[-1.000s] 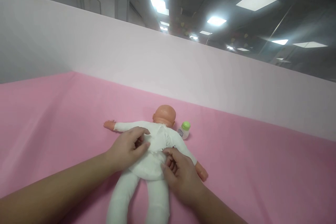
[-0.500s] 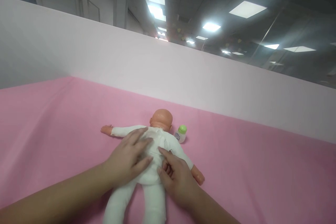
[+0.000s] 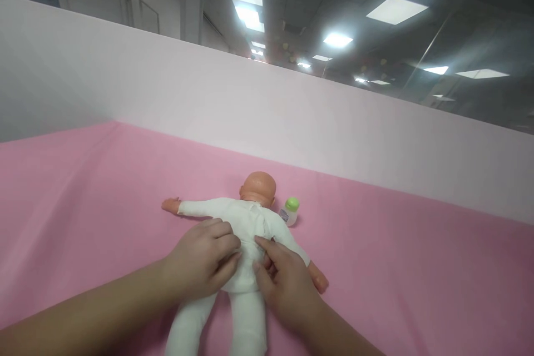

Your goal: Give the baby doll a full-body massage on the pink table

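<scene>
A baby doll (image 3: 246,228) with a cloth body in white lies face down, its bare head (image 3: 259,186) pointing away from me and its arms spread. My left hand (image 3: 206,258) rests on the left side of its back, fingers curled in toward the thumb; what lies under the fingertips is hidden. On the right side of the back, my right hand (image 3: 286,278) touches the cloth with index finger and thumb held apart, the other fingers bent beneath. Beside the doll's right shoulder stands a small clear bottle (image 3: 289,213) with a green cap, slightly tilted in view.
Pink cloth (image 3: 396,267) covers the surface under the doll, with a few folds. A white low wall (image 3: 292,111) runs across behind it. Beyond are a door (image 3: 152,5) and lit ceiling panels (image 3: 396,10).
My left hand has drawn its spread fingers back toward me and curled them, uncovering the doll's upper back. My right hand keeps nearly the same pose.
</scene>
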`<state>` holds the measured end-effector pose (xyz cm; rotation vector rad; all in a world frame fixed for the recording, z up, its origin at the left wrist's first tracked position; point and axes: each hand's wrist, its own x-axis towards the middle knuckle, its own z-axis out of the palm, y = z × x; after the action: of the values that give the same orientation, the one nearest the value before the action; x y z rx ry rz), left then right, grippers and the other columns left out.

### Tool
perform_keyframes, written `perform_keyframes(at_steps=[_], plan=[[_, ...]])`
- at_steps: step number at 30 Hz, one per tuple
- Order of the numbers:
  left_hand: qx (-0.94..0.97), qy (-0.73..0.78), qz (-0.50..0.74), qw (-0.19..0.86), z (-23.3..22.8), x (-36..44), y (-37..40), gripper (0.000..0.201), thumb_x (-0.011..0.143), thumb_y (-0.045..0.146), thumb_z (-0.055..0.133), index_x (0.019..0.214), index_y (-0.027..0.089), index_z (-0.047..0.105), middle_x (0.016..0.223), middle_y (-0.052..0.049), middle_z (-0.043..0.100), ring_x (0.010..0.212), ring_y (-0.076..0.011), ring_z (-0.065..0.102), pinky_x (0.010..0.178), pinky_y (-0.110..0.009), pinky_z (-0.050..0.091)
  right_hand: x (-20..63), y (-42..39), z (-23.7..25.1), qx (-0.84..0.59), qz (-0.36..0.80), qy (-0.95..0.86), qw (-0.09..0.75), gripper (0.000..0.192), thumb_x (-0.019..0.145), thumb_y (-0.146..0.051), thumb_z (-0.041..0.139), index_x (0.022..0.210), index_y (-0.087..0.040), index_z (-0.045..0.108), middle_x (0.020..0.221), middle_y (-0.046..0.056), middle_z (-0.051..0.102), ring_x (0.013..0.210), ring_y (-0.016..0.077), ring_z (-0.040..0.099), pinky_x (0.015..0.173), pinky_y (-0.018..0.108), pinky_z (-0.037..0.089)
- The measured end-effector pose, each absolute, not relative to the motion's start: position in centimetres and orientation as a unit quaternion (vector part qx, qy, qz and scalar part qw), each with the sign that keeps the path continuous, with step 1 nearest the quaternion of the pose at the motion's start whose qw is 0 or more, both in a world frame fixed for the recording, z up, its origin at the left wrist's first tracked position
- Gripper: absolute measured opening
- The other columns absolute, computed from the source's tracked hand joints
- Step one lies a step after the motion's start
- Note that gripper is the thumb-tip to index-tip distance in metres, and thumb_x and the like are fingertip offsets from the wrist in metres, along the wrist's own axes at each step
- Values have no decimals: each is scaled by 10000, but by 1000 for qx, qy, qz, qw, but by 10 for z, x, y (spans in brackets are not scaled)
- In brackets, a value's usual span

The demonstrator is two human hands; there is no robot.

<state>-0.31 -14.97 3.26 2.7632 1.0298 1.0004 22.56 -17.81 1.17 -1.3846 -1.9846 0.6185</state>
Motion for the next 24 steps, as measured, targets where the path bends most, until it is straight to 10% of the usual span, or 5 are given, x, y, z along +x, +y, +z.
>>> perform_keyframes(at_steps=[10,24], plan=[[856,443,256,72,31,0,-146,267,911,296,557,1136,193,657,1007,-79,588,932,-283,583,823,-456,477,226,-179,14,-541,242,-751,292,556,929,-291,588,1480,-263,520,871,10,658,806,204,650,775,366,548],[829,359,430,3,32,-19,-139,177,937,232,514,1056,214,643,959,-55,573,819,-197,574,726,-351,481,224,-182,6,-531,92,-769,344,507,869,-231,613,1372,-255,554,1002,54,676,903,247,649,828,418,560]])
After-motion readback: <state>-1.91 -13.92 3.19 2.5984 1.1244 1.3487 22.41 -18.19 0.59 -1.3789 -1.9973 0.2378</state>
